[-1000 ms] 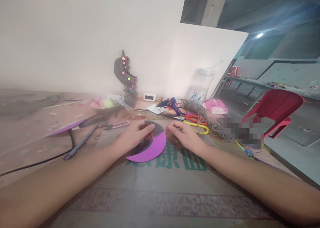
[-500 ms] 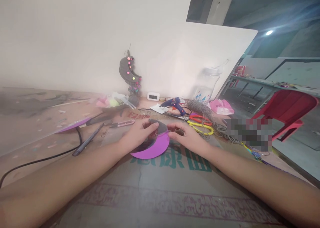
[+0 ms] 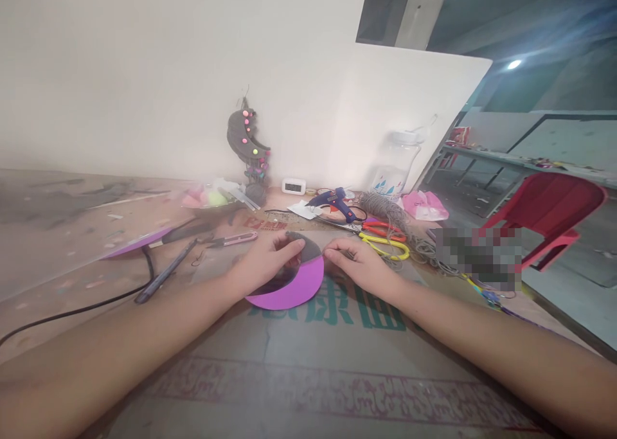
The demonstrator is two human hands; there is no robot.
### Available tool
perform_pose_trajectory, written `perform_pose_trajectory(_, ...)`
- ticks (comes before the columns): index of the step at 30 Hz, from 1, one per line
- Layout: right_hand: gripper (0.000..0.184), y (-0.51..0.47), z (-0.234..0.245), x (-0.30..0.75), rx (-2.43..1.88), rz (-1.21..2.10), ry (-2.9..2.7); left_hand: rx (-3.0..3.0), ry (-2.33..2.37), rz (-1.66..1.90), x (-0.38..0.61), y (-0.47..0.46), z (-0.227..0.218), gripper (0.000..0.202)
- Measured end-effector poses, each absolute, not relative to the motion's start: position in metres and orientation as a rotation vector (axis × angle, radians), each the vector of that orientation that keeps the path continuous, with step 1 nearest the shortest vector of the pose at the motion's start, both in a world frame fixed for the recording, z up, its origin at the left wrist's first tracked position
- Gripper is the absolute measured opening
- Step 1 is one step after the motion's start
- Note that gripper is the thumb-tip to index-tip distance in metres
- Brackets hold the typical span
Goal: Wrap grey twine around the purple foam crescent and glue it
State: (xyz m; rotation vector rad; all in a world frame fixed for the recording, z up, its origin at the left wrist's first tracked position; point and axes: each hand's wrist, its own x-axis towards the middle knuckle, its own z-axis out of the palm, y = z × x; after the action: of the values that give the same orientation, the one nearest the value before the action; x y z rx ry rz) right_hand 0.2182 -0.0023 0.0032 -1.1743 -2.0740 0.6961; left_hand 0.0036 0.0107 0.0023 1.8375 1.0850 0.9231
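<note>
A purple crescent cut-out [image 3: 294, 289] is gripped at its upper part by my left hand [image 3: 272, 256], thumb on top. Grey yarn wrapping [image 3: 304, 245] covers the crescent's upper end; the purple lower part is bare. My right hand [image 3: 354, 258] is closed in a pinch just right of the wrapped edge, on what looks like the yarn's thin strand, barely visible. Loose grey yarn [image 3: 385, 211] lies in a tangle beyond that hand. Yellow-handled scissors [image 3: 390, 251] and red-handled scissors [image 3: 383, 229] rest near its knuckles.
A blue glue gun [image 3: 337, 202] and white clock [image 3: 294, 186] stand at the back. A grey crescent ornament [image 3: 241, 137] hangs on the wall. Thread snips [image 3: 236, 238], a dark pen-like tool [image 3: 166, 275] and a black cable [image 3: 96, 304] lie left. A bottle [image 3: 395, 169] stands back right.
My right hand has come slightly away from the crescent's edge, leaving a small gap. The crescent has shifted a little left and down in view.
</note>
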Motion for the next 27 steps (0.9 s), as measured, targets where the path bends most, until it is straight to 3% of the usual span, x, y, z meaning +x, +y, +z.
perform_pose_trajectory(13,0.033,-0.005,0.004,0.218,-1.108,0.504,-2.144,1.738,1.126,0.941,0.003,0.014,-0.001,0.041)
perform_pose_trajectory(19,0.018,0.0,0.016,0.227,-1.1,0.278,-2.082,1.673,1.155,0.951,0.007,0.012,0.001,0.039)
perform_pose_trajectory(27,0.019,0.056,0.039,0.285,-1.366,0.14,-1.839,1.686,1.102,0.974,0.006,0.014,-0.003,0.038)
